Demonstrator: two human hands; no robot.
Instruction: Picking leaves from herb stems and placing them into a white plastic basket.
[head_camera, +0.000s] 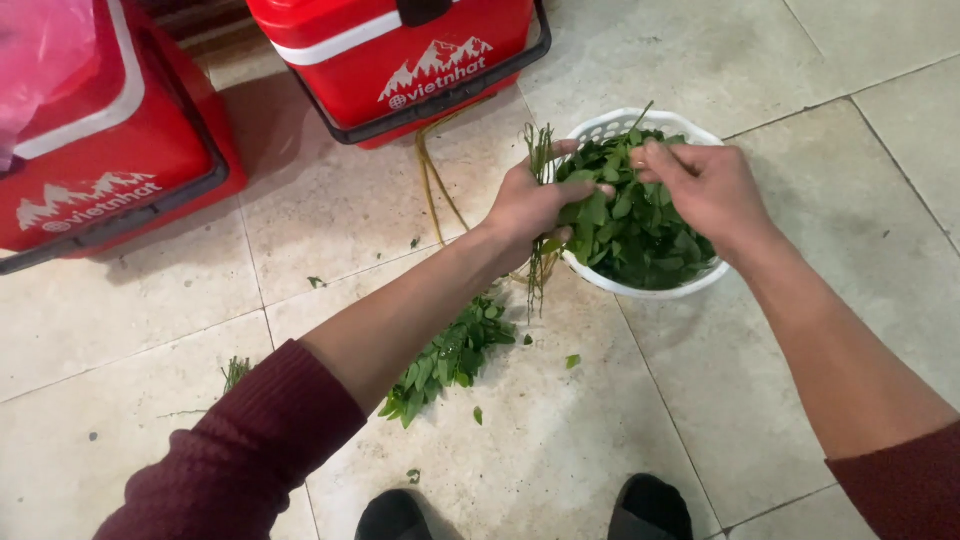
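Stripping of leaves is judged to be under way: a thin green leafy stalk is clenched in the left hand over the round white plastic basket of green leaves, while the right hand is pinched on its foliage. More leafy sprigs are seen on the near beige tiled floor; red cooler boxes stand far left.

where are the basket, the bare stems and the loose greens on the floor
basket (640, 288), head view, front rim
bare stems (538, 150), head view, upper ends above the left hand (530, 205)
loose greens (450, 358), head view, middle of the pile
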